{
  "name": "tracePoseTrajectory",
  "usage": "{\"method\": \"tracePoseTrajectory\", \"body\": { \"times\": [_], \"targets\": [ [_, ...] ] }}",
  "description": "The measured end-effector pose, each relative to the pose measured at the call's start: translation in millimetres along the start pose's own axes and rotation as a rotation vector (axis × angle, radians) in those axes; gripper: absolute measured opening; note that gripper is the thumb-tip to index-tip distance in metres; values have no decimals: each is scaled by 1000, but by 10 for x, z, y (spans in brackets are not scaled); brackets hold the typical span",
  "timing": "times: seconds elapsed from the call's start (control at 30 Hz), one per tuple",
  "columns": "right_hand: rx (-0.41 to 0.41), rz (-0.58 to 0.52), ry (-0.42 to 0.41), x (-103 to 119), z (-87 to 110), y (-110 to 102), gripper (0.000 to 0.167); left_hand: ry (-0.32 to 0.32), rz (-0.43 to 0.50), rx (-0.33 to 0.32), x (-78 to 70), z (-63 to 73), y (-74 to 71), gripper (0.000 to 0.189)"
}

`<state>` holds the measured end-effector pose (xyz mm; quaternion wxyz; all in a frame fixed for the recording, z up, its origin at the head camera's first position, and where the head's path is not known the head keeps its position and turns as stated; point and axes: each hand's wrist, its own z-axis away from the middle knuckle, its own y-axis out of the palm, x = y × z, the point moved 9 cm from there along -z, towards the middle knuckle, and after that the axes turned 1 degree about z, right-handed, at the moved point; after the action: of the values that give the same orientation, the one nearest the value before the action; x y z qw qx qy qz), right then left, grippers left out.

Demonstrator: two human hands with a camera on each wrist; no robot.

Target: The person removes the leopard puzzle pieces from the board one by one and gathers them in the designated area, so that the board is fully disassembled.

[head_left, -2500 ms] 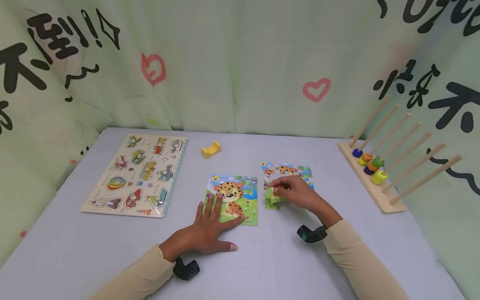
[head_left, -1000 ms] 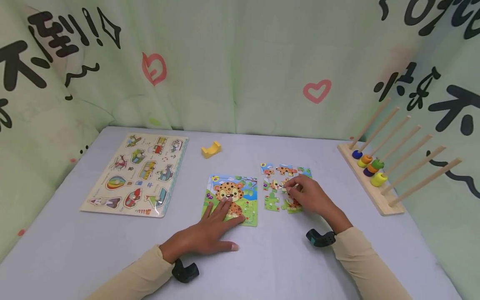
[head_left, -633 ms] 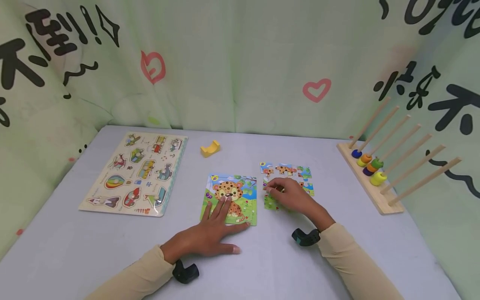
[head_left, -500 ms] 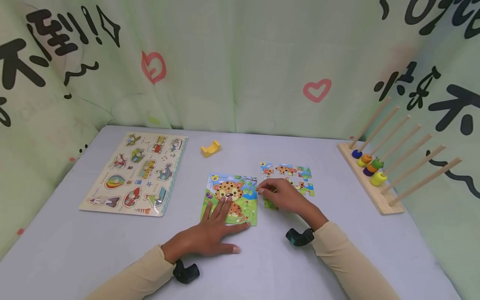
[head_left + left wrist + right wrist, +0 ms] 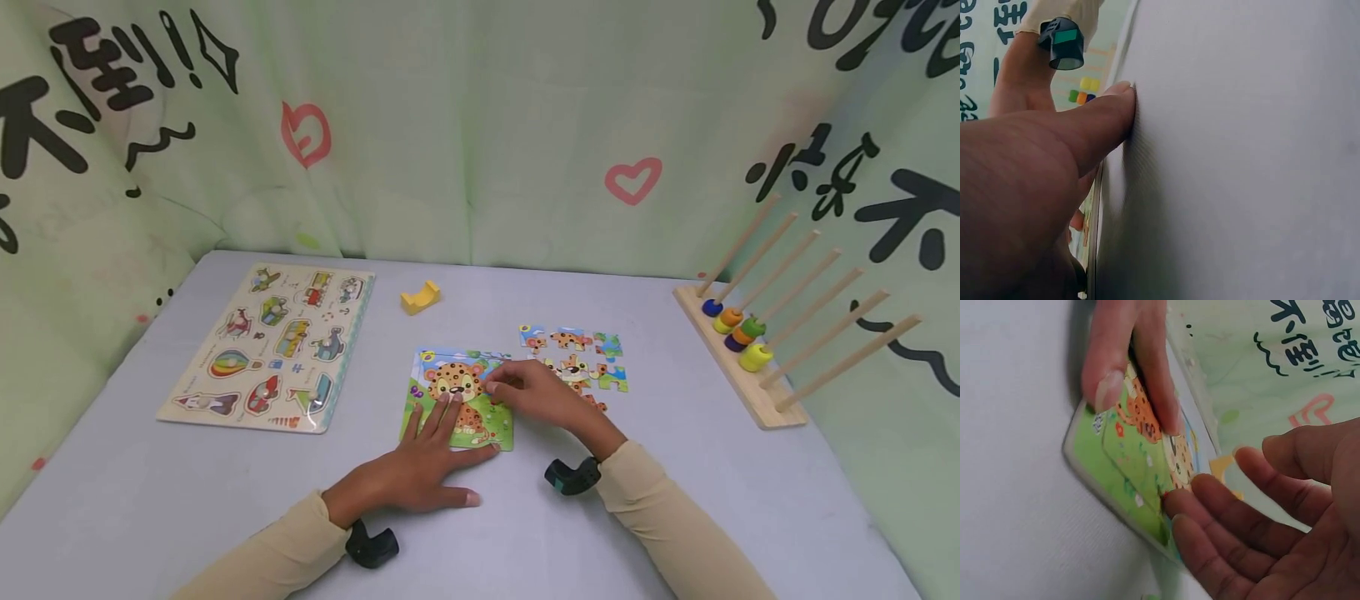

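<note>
A square leopard picture board (image 5: 498, 429) lies flat on the white table. My left hand (image 5: 420, 475) rests on its lower left part with fingers spread and thumb out on the cloth. Over the board's right side is my right hand (image 5: 547, 402). In the right wrist view the fingers (image 5: 1238, 525) bend loosely near the board's surface, and no piece shows between fingers and thumb. Several loose jigsaw pieces (image 5: 572, 340) of a similar leopard lie to the right of the board. The right hand hides some of them in the head view.
A large picture puzzle (image 5: 282, 321) lies at left, and a yellow arched block (image 5: 421, 297) sits behind the leopard board. Along the right edge stands a wooden peg stand (image 5: 772, 396) with coloured rings. A printed curtain (image 5: 465, 133) closes off the back.
My right hand has moved left from above the loose pieces to the leopard board's right side, uncovering pieces in the middle. My left hand has stayed on the board, its fingers shifting slightly.
</note>
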<state>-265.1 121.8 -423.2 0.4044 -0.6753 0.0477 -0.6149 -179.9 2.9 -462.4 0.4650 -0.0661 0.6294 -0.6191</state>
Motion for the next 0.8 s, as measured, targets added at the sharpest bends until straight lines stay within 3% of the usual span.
{"method": "tracePoseTrajectory", "body": {
  "times": [0.27,0.53,0.8],
  "targets": [
    [15,81,141,-66,-47,39,23,6,-1,-10,-7,11,-16,62],
    [52,124,112,-25,-40,57,22,-14,-6,3,-2,4,-12,62],
    [48,53,58,18,-28,37,22,-16,-6,6,-5,9,-12,63]
  ]
}}
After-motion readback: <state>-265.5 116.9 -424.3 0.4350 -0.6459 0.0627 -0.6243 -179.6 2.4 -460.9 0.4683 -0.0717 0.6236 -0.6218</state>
